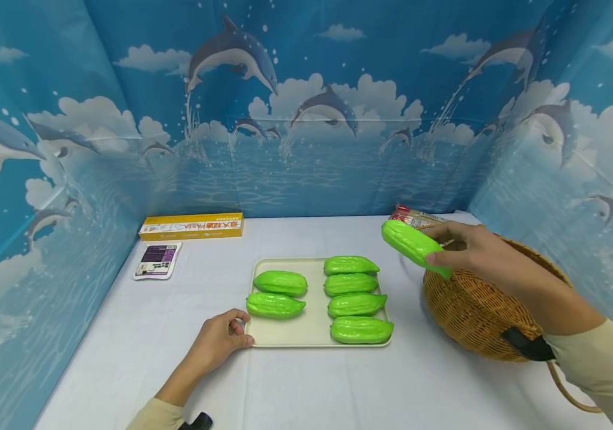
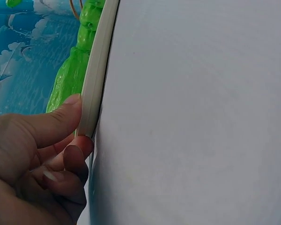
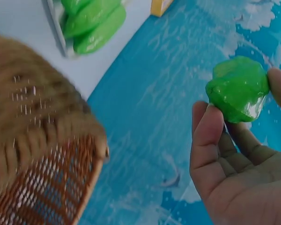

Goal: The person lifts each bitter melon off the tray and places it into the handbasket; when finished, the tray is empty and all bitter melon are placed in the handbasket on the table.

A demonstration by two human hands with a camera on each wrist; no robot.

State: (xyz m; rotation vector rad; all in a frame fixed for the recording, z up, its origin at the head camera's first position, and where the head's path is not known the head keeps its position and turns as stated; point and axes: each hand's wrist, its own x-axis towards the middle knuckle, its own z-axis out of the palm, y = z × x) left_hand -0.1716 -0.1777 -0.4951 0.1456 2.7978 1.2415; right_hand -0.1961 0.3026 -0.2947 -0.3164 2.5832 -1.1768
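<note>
A bright green, ridged toy bitter melon [image 1: 412, 243] is held in the air by my right hand [image 1: 470, 248], pinched between thumb and fingertips. In the right wrist view the same melon [image 3: 239, 89] shows end-on between the fingers. My left hand [image 1: 220, 340] grips the near left corner of a cream tray [image 1: 306, 338]; the left wrist view has the thumb and fingers on its rim [image 2: 94, 75]. On the tray lie two melons [image 1: 276, 305] at the left and a column of several more [image 1: 357, 304] along the right side.
A wicker basket [image 1: 467, 310] leans on its side under my right forearm, its handle [image 1: 566, 391] on the table. A red-and-clear packet [image 1: 416, 216] lies behind it. Back left are a yellow pasta box [image 1: 190, 227] and a purple-and-white packet [image 1: 158, 261]. A dolphin-print curtain [image 1: 306, 167] encloses the table.
</note>
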